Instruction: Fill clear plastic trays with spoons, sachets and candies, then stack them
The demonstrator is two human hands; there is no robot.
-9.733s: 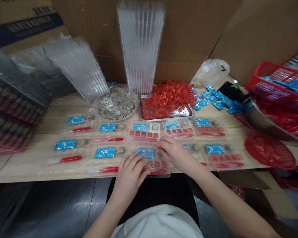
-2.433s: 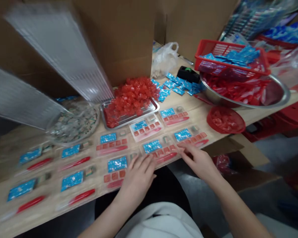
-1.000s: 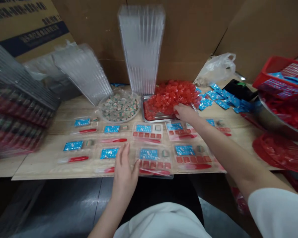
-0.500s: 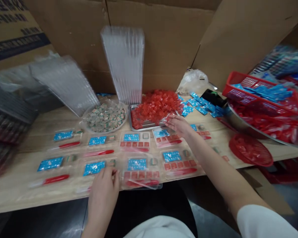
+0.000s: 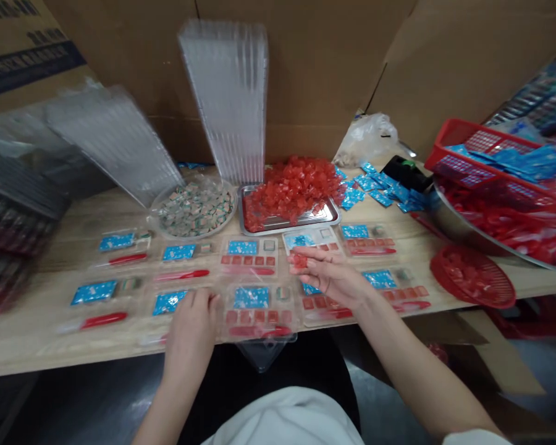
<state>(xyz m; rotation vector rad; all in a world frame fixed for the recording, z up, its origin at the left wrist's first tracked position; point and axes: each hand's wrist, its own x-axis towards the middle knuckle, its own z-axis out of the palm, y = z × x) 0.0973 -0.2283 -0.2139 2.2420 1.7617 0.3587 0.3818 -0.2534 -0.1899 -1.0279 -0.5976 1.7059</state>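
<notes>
My right hand (image 5: 336,278) is closed on a few small translucent red pieces (image 5: 299,261), held at the fingertips above the clear blister trays. My left hand (image 5: 191,324) rests with curled fingers at the front edge of a tray, beside a blue sachet (image 5: 169,302); whatever its fingertips hold is hidden. Just right of it lies a filled tray with a blue sachet (image 5: 251,297), a small striped block (image 5: 282,293), a row of red squares (image 5: 258,317) and a red stick-like item (image 5: 259,332). Trays on the left have no red squares in them.
Behind the trays stand a metal tray (image 5: 285,230) heaped with red pieces and a round dish (image 5: 193,213) of wrapped blocks. Stacked clear trays (image 5: 229,102) lean on cardboard. At right are loose blue sachets (image 5: 380,185), red baskets (image 5: 472,275) and a metal basin (image 5: 458,213).
My right hand has come from the red heap toward me, now carrying red pieces over the trays. My left hand stays at about the same tray. The view has shifted slightly.
</notes>
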